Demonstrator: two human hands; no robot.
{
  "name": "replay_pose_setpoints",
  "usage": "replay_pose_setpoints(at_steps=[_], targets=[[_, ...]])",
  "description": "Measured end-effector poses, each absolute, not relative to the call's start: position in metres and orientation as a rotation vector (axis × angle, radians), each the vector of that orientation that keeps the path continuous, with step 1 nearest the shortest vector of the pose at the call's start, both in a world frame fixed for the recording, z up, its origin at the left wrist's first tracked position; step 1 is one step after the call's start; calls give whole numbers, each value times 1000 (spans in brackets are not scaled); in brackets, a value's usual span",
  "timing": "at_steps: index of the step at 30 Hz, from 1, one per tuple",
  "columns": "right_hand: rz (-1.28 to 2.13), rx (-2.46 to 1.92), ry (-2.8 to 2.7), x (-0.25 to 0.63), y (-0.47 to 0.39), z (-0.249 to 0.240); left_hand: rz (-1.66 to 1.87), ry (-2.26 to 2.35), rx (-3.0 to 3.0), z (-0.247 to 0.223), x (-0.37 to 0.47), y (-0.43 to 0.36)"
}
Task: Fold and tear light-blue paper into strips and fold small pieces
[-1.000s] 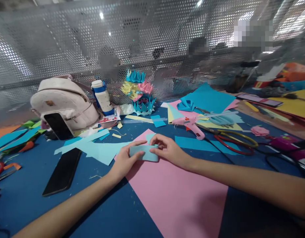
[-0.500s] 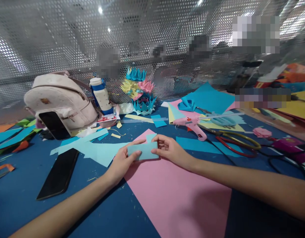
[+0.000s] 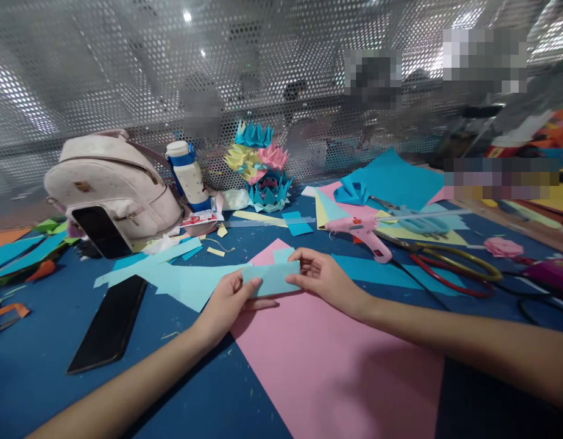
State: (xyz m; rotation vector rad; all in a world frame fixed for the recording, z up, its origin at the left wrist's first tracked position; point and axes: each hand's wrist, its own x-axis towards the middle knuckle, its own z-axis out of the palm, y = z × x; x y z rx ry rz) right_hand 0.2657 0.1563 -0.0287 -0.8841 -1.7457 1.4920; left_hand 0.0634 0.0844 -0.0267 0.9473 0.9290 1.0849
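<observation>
A light blue paper strip point(image 3: 273, 280) is held level between my two hands, over the far part of a large pink sheet point(image 3: 336, 360). At its left end, my left hand point(image 3: 233, 299) pinches it, thumb on the front face and some fingers stretched out beneath. My right hand point(image 3: 320, 277) grips the right end between thumb and curled fingers. Just behind the strip a small light blue piece point(image 3: 283, 253) lies on the pink sheet. Light blue scraps point(image 3: 190, 283) lie to the left of my left hand.
A pink glue gun point(image 3: 366, 235) and scissors with red and yellow handles point(image 3: 455, 259) lie at right. Folded paper flowers point(image 3: 269, 192), a bottle point(image 3: 189, 177) and a backpack point(image 3: 112, 183) stand behind. A black phone point(image 3: 108, 326) lies at left.
The strip and my right hand have shifted slightly right in view. My left hand's lower fingers now show stretched out below the strip. The background has also shifted slightly.
</observation>
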Motion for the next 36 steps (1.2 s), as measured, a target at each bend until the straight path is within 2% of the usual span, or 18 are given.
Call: replay_pose_setpoints(at_steps=[8,36], targets=[[1600,-918,-1644,267,156,-26,962,948,929,-23,57,86],[1539,-962,-1667,267,158,-27,938,946,1001,-22,57,88]])
